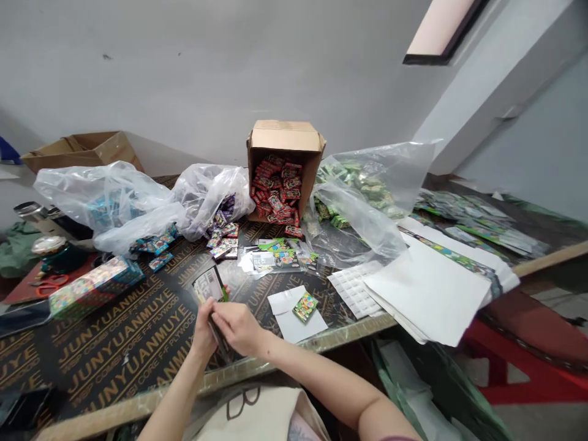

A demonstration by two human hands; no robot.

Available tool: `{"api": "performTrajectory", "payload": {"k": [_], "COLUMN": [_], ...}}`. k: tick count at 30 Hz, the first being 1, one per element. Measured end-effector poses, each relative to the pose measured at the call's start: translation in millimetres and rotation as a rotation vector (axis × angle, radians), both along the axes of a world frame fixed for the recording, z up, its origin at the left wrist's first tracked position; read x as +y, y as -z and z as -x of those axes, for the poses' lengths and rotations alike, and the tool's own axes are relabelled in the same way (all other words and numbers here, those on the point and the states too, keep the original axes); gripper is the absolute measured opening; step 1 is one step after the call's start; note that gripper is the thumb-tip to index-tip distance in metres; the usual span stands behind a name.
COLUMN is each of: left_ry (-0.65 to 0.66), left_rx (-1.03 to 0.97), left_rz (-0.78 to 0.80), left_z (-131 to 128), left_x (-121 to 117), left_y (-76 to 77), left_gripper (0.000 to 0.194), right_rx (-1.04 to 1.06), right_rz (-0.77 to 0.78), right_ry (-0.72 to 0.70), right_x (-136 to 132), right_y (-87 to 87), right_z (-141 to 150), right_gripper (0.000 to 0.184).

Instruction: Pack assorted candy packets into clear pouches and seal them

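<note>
Near the table's front edge, both hands are closed on a flat printed packet with a white label and green and dark parts. My left hand grips its lower left side. My right hand pinches it from the right, and the fingers hide its lower middle. To the right, a small green patterned packet lies on white paper. Beyond the hands, several flat printed packets in clear plastic overlap on the table.
A cardboard box of small red packets stands at the back. Plastic bags hold blue, purple and green packets. Sticker sheets and white sheets lie right. Red scissors and a long patterned box are left.
</note>
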State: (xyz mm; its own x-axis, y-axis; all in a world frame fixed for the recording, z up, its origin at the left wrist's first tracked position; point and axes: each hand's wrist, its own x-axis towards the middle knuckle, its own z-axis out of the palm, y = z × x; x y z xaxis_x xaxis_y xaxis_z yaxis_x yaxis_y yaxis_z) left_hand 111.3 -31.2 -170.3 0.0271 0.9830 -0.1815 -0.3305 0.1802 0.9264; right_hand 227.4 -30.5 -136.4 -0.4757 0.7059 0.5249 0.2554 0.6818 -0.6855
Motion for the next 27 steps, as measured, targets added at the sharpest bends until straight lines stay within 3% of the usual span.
{"api": "performTrajectory", "payload": {"k": [4,8,13,17,20,23,27], "left_ry": [0.117,0.265,0.267,0.31,0.271,0.242,0.277], "left_rx": [-0.062,0.038,0.064,0.062,-0.018,-0.093,-0.133], "left_rz": [0.023,-0.063,0.047,0.026,0.135,0.196,0.198], "left_z": [8,16,27,26,25,27,31], "left_x": [-22,-25,-17,-19,-20,-20,-20], "left_y": [-8.4,-15.1,-21.8,-29.9,-33.2,-32.4,-30.6], "left_gripper": [0.06,0.061,0.066,0.064,0.056,0.055,0.054], "right_rx": [0.16,-0.003,0.035,0.003,0.032,0.021,0.096], "right_rz": [0.009,-0.001,-0.142,-0.03,0.069,0.113,0.115], "right_ry": [0.138,0.021,0.24,0.072,0.09,0.013,0.05], "right_x": [14,35,39,38,37,34,35], "right_y": [-12.3,-13.3,-8.1,-4.6,-0.6,0.8,-4.5], "right_z": [-17,-32,-37,-35,-31,-28,-26], "right_gripper": [0.036,0.032,0.041,0.037,0.043,0.047,0.035]}}
